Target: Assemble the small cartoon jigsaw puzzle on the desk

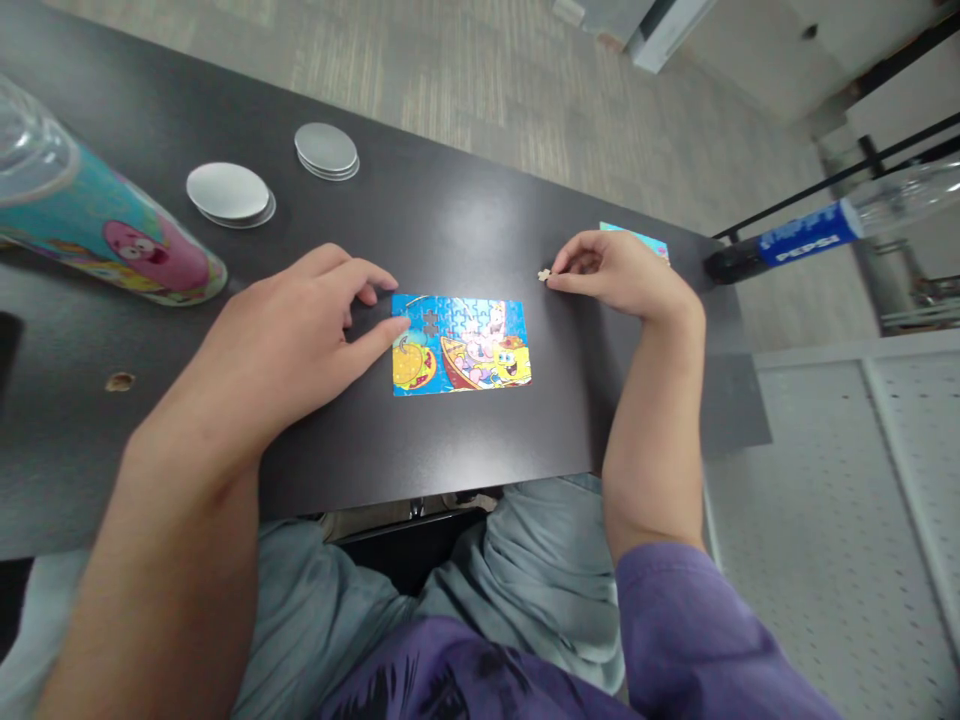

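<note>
Dark table (465,445) | "PEPSI" bottle (810,240) | right hand (626,272) pinching piece (544,274) | left hand (289,345) open at puzzle (465,350)

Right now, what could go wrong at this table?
The puzzle piece sits at the very fingertips of the right hand, so that edge grip might let it drop.
The left hand has its thumb at the puzzle's left side; a sideways push could skew it or loosen pieces around the gap.
The cola bottle stands by the table's corner, where a stray right arm might tip it.
</note>
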### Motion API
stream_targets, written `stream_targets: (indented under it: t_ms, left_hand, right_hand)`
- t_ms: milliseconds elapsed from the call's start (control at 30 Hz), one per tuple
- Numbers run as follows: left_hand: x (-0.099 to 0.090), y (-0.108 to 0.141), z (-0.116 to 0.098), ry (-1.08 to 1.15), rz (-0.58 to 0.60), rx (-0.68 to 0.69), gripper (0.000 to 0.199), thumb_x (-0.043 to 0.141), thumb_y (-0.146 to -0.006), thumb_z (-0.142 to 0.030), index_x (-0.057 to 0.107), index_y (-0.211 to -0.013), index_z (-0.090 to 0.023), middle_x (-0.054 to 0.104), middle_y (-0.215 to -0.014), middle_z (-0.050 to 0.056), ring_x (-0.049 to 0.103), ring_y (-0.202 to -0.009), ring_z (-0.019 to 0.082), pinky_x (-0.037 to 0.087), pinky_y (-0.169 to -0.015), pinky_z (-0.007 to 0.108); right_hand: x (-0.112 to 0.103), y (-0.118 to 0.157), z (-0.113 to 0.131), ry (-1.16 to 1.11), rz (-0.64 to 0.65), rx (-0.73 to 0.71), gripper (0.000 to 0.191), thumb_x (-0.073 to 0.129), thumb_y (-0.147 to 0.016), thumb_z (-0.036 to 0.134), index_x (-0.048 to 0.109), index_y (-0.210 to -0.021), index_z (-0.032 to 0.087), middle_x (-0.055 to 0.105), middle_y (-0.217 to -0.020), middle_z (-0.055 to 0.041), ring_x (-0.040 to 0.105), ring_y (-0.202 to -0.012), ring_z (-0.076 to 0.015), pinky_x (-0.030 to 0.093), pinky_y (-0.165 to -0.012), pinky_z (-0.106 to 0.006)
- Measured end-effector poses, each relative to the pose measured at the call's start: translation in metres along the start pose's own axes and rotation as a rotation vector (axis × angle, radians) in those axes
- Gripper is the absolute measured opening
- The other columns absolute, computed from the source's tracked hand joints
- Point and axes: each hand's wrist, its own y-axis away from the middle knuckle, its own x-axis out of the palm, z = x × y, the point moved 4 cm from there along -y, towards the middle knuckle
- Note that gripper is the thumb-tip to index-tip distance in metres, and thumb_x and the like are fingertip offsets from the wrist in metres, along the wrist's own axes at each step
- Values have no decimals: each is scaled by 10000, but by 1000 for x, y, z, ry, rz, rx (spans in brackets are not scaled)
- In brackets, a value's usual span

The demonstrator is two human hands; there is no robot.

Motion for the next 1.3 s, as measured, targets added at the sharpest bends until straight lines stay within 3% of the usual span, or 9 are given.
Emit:
stream_targets:
  t_ms: [133, 233, 333, 533, 700, 867, 1000, 1133, 1300]
  left_hand:
    - [-4, -1, -11, 79, -42, -9, 372, 745, -1072, -604, 829, -1328, -347, 818, -1254, 65, 677, -825, 269, 520, -782, 498]
    - [-10, -5, -22, 190, -41, 36, 335, 797, -1114, -639, 855, -1270, -348, 819, -1203, 58, 684, -849, 262, 588, -833, 497]
    - [-16, -7, -33, 306, 3, 84, 385, 827, -1155, -752, 891, -1166, -373, 842, -1150, 57, 700, -847, 281, 673, -862, 534]
    - [-23, -5, -41, 354, -6, 101, 505, 826, -1175, -865, 928, -1133, -373, 849, -1080, 51, 747, -871, 286, 707, -856, 548]
    - [-23, -4, -40, 337, -4, 111, 511, 844, -1180, -864, 874, -1091, -361, 834, -1076, 31, 732, -866, 259, 665, -831, 512]
    - [-23, -6, -41, 316, -5, 67, 583, 843, -1120, -952, 854, -1080, -371, 837, -1078, 37, 744, -904, 275, 686, -890, 516]
    - [-25, -5, -42, 295, -21, 96, 422, 853, -1195, -764, 859, -1113, -350, 832, -1084, 36, 747, -923, 265, 679, -895, 498]
    - [-23, -3, -37, 249, -62, 149, 206, 855, -1212, -551, 899, -1183, -352, 842, -1119, 31, 768, -929, 258, 694, -890, 470]
    - [-19, -2, -32, 261, -162, 297, 68, 896, -1190, -362, 944, -1236, -346, 856, -1149, 21, 775, -862, 209, 656, -819, 392]
  right_hand:
    - [24, 4, 45, -30, -5, -187, 392, 1138, -887, 562, 825, -941, 332, 895, -984, -26, 713, -875, -263, 649, -900, -523]
    - [47, 13, 85, 1, -21, -363, 226, 1060, -1034, 547, 878, -1043, 413, 953, -1243, -11, 802, -1144, -328, 724, -1067, -566]
    - [64, 26, 113, -91, -55, -609, 105, 950, -1142, 456, 912, -1068, 391, 966, -1288, -46, 858, -1187, -347, 742, -1083, -601]
    - [79, 28, 114, -11, -14, -619, 198, 880, -1190, 554, 951, -1055, 427, 955, -1278, -84, 875, -1219, -396, 756, -1191, -646]
    - [82, 27, 114, -127, -94, -868, 70, 945, -1155, 391, 970, -1092, 376, 977, -1230, -48, 892, -1081, -313, 748, -1058, -547]
    - [85, 28, 112, -69, -45, -802, 75, 940, -1146, 419, 991, -1147, 474, 955, -1281, -66, 870, -1134, -392, 745, -1098, -656]
    - [82, 28, 112, 4, -23, -694, 6, 957, -1124, 459, 962, -1125, 462, 929, -1304, -86, 845, -1205, -423, 742, -1131, -684]
    - [83, 23, 106, -184, -58, -706, 219, 1008, -1100, 475, 895, -1273, 403, 914, -1320, -71, 831, -1136, -347, 724, -911, -536]
    - [104, 8, 94, -383, 56, -583, 556, 1026, -1091, 803, 826, -1229, 303, 865, -1061, -20, 767, -859, -216, 664, -773, -394]
